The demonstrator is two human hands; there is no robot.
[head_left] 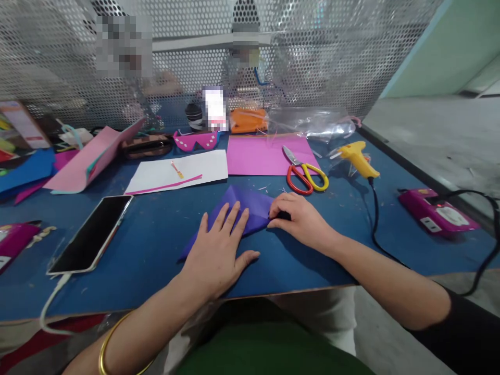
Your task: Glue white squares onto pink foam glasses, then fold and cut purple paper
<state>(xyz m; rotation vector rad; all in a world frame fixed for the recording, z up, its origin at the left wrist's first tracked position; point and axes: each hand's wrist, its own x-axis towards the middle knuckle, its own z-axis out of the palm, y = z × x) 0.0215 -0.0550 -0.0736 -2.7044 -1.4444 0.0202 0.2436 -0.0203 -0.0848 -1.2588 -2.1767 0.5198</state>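
A purple sheet of paper (255,205), folded to a pointed shape, lies on the blue table before me. My left hand (219,250) rests flat across its left part, fingers spread and thumb out to the side. At the paper's right corner my right hand (297,216) is closed in a pinch on it. A dark patch shows between thumb and fingers there; I cannot make out what it is. Scissors (300,169) with one red and one yellow handle lie beyond my right hand, on the edge of a pink sheet (253,156).
A yellow glue gun (357,159) with a black cord stands right, near a magenta power strip (437,211). A phone (94,234) on a white cable lies left. A white sheet (156,172), pink paper glasses (195,140) and a perforated metal screen (187,62) are behind.
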